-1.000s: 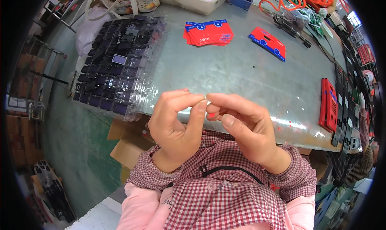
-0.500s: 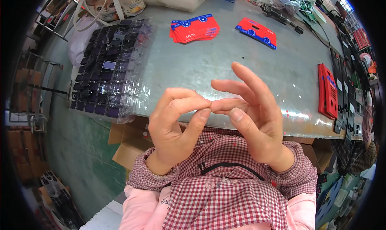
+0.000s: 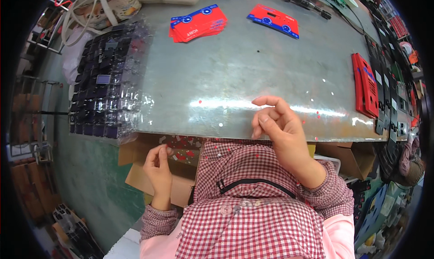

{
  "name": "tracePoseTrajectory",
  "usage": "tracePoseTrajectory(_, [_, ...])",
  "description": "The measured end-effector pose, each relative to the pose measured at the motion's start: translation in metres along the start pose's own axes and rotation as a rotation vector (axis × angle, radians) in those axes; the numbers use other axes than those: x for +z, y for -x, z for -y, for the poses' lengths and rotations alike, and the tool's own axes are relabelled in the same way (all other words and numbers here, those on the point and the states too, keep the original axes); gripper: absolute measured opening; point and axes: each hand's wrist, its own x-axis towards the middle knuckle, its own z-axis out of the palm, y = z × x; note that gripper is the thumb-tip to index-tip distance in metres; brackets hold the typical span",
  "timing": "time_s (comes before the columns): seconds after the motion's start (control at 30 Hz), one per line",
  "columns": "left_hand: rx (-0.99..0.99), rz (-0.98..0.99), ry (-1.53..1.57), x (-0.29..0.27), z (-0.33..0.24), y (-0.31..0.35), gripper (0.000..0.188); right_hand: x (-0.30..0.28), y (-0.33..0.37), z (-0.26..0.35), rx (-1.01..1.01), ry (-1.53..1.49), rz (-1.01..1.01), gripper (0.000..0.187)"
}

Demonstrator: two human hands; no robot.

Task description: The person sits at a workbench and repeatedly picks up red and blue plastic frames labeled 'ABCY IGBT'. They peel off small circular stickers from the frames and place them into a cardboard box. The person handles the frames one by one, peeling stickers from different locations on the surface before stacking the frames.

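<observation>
My left hand (image 3: 158,171) is lowered over an open cardboard box (image 3: 183,186) below the table's front edge. Its thumb and fingertips are pinched together, and whatever they may hold is too small to make out. Small red and white scraps (image 3: 183,155) lie inside that box. My right hand (image 3: 287,134) hovers by the table's front edge with loosely bent fingers apart and nothing visible in them. Farther back lie a fanned stack of red and blue printed sheets (image 3: 201,26) and a single red and blue sheet (image 3: 273,21) with cut-outs.
On the left sits a plastic-wrapped block of dark parts (image 3: 106,82), with a cloth bag (image 3: 113,10) behind. Red panels (image 3: 365,85) stand at the right beside black parts. A screwdriver-like tool (image 3: 303,3) lies at the back. Small red and white dots dot the metal table (image 3: 217,73).
My hands, fingertips together earlier, have parted. The left has dropped down and left over the box; the right has moved slightly lower, its fingers more bent. The view has shifted.
</observation>
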Motion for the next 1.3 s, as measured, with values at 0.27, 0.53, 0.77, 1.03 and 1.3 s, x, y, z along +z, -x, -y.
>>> tracePoseTrajectory(0.27, [-0.309, -0.051, -0.326, -0.061, 0.211, 0.004, 0.013, 0.009, 0.004, -0.021, 0.084, 0.108, 0.049, 0.016])
tracePoseTrajectory(0.53, [-0.354, -0.084, -0.506, -0.077, 0.326, 0.003, 0.017, -0.002, -0.062, -0.009, -0.497, 0.811, -0.124, 0.017])
tracePoseTrajectory(0.77, [-0.371, -0.071, -0.690, -0.086, 0.335, 0.019, 0.013, 0.012, -0.210, 0.011, -0.833, 1.271, -0.123, 0.027])
tracePoseTrajectory(1.03, [-0.318, 0.014, -0.919, -0.100, 0.304, 0.035, 0.032, 0.018, -0.321, 0.031, -0.589, 1.628, 0.114, 0.063])
tracePoseTrajectory(1.3, [-0.493, 0.093, -1.005, -0.095, 0.286, 0.023, 0.043, 0.027, -0.310, 0.053, -0.585, 1.836, 0.119, 0.065])
